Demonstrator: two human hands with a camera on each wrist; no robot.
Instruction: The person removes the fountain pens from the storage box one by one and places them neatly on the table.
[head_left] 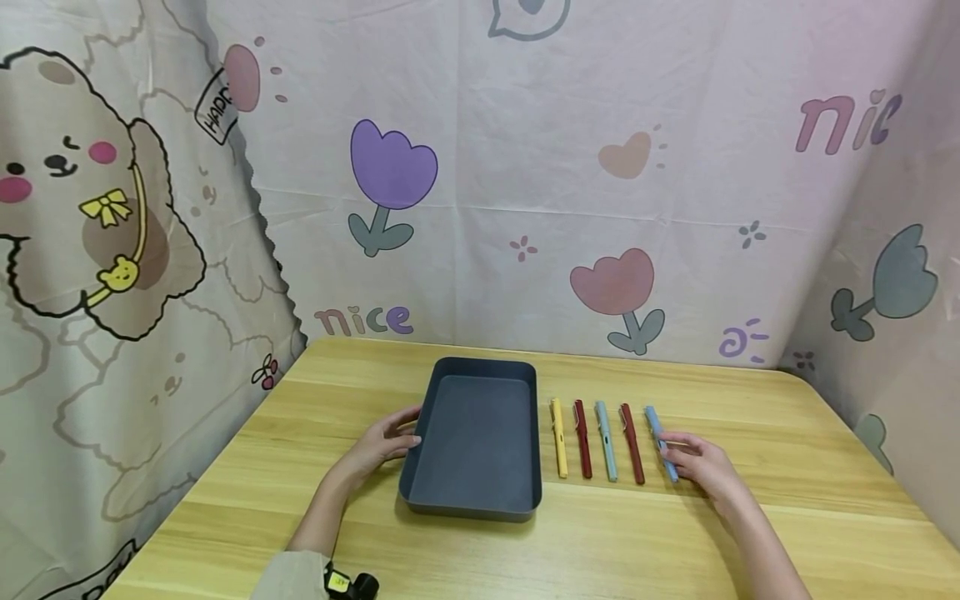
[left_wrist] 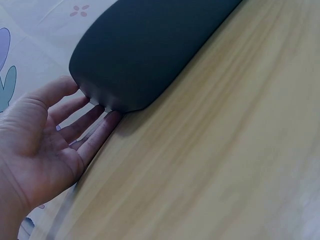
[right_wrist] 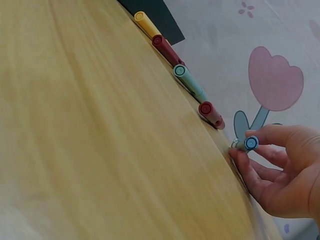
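Observation:
My left hand (head_left: 380, 442) touches the left side of a dark grey rectangular tray (head_left: 472, 442). The left wrist view has its fingers (left_wrist: 90, 142) stretched out, tips against the tray's outer wall (left_wrist: 125, 60). Over at the right end of a row of pens, my right hand (head_left: 701, 468) pinches a blue pen (head_left: 652, 419) between thumb and fingers. That pen's round end (right_wrist: 251, 143) faces the camera in the right wrist view. Nearest to it on the left lies a dark red pen (head_left: 632, 446).
Between the tray and the right hand lie a yellow pen (head_left: 558, 442), another dark red pen (head_left: 582, 442) and a light teal pen (head_left: 606, 442), side by side. The wooden table (head_left: 600, 550) ends at a printed curtain (head_left: 480, 250) behind.

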